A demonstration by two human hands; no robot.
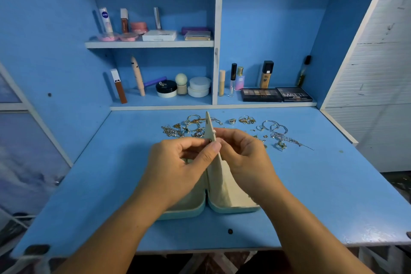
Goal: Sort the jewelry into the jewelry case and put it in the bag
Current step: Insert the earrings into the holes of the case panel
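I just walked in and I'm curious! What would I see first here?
Right in the middle, the left hand and right hand pinch a cream flap standing up from the open jewelry case. Behind them, shiny jewelry lies scattered on the bright blue desk, with makeup on the shelves beyond.

Jewelry case [222,184] half-hidden under left hand [178,162]

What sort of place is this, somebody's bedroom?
Most likely a home dressing table: a blue desk with shelves holding eyeshadow palettes and a foundation bottle, plus loose jewelry spread behind an open jewelry case.
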